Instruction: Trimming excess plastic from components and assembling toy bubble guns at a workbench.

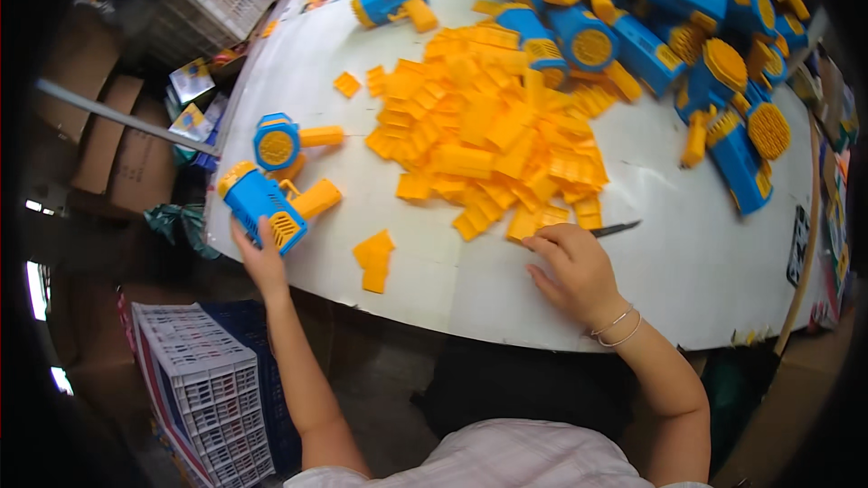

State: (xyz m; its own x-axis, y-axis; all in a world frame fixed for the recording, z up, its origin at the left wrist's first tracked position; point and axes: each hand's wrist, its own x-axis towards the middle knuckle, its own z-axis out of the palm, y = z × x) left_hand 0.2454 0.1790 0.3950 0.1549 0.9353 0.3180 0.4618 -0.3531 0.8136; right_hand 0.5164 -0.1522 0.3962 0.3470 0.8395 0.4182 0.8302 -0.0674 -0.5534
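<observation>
On the left side of the table, my left hand [262,262] grips the end of a blue and yellow toy bubble gun [262,203], its yellow handle pointing right. Right behind it lies a second toy bubble gun [278,142]. A large heap of small yellow plastic covers [488,126] fills the middle of the table. At the heap's near edge is my right hand [579,276], palm down, thumb apart from the fingers. Its fingertips reach a yellow cover [535,221]; nothing shows held in them. A dark, slim pointed tool [617,228] lies just beyond this hand.
More toy bubble guns [651,45] are piled at the far right, and one [394,0] lies at the far left. A few loose yellow covers [373,259] lie near the front edge. White plastic crates [221,398] and cardboard boxes [136,145] stand left of the table.
</observation>
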